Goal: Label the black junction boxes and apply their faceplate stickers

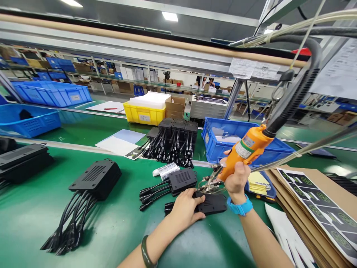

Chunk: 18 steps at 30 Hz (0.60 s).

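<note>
My right hand (pixel 237 178) is wrapped round an orange electric screwdriver (pixel 243 150), which tilts down to the left. Its metal tip end (pixel 209 182) is just above a black plastic box (pixel 214 204) lying flat on the green bench; whether it touches a screw I cannot tell. My left hand (pixel 187 206) grips the left end of this box, thumb on the near side and fingers over the top. A short black cable end (pixel 169 208) pokes out beside that hand. Just behind lies another black box with cables (pixel 182 180), next to a strip of white labels (pixel 166 171).
Stacked black boxes with cables (pixel 178 130) stand behind. More boxes (pixel 95 176) lie at the left. A blue bin (pixel 208 143), a yellow bin (pixel 143 114), and cardboard with printed sheets (pixel 315 203) surround the work area. A thick black cable (pixel 295 89) hangs from above.
</note>
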Each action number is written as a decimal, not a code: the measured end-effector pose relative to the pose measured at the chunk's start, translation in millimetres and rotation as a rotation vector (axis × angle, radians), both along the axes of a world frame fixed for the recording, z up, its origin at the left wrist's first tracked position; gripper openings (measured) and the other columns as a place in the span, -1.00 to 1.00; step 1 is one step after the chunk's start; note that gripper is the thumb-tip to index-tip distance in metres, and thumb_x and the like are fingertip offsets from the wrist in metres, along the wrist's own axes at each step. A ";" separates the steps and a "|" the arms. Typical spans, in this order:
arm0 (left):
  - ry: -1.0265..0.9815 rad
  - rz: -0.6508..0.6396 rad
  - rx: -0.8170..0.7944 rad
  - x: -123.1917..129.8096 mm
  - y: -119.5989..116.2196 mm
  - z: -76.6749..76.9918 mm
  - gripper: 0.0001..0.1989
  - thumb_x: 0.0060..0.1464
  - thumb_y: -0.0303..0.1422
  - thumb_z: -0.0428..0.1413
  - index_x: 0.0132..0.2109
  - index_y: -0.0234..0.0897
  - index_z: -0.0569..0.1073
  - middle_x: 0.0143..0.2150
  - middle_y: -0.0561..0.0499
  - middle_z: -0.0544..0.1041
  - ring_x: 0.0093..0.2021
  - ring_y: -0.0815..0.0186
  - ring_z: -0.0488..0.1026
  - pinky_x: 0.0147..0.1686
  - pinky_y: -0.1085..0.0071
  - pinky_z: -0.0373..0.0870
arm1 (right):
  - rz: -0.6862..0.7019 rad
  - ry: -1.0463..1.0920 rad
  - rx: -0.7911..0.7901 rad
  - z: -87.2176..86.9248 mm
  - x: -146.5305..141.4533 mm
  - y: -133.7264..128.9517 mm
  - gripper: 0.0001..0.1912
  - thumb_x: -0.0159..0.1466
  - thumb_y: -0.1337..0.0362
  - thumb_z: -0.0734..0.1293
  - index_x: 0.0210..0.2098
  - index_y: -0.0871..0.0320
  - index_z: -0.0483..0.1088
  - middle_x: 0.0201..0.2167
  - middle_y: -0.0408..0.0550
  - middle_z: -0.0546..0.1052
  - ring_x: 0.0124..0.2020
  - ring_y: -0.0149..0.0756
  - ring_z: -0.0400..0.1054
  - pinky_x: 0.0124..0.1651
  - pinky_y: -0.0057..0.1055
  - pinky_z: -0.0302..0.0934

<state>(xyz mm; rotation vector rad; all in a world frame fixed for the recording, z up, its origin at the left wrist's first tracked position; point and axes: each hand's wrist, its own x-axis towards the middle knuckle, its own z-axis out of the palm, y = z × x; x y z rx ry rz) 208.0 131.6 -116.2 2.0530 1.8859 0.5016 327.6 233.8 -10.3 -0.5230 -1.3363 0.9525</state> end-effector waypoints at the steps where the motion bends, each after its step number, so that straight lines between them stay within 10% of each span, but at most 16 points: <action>1: 0.000 0.002 0.001 0.0 -0.1 0.2 -0.36 -0.07 -0.08 0.32 0.17 -0.04 0.41 0.18 -0.17 0.32 0.20 0.04 0.29 0.19 0.11 0.30 | -0.010 0.004 0.016 4.8 2.7 -2.3 -0.62 0.23 -0.06 0.20 -0.26 0.13 0.39 -0.61 -0.15 0.39 -0.76 -0.39 0.18 -0.77 -0.46 0.07; 9: 0.002 0.005 -0.020 1.3 -0.3 2.3 -0.43 -0.01 -0.11 0.30 0.15 -0.06 0.44 0.25 -0.17 0.25 0.25 0.01 0.22 0.23 0.09 0.24 | -0.163 0.127 0.128 67.5 22.2 -14.0 -0.54 0.29 -0.08 0.17 -0.39 0.17 0.46 -0.58 -0.12 0.39 -0.67 -0.42 0.23 -0.63 -0.45 0.21; 18: 0.001 0.005 -0.014 1.7 0.3 4.3 -0.50 -0.03 -0.10 0.30 0.06 -0.12 0.51 0.21 -0.14 0.28 0.20 0.03 0.27 0.19 0.11 0.29 | -0.003 -0.068 -0.014 20.5 20.8 -23.2 -0.58 0.31 -0.05 0.17 -0.13 0.16 0.41 -0.63 -0.16 0.37 -0.70 -0.34 0.25 -0.73 -0.44 0.15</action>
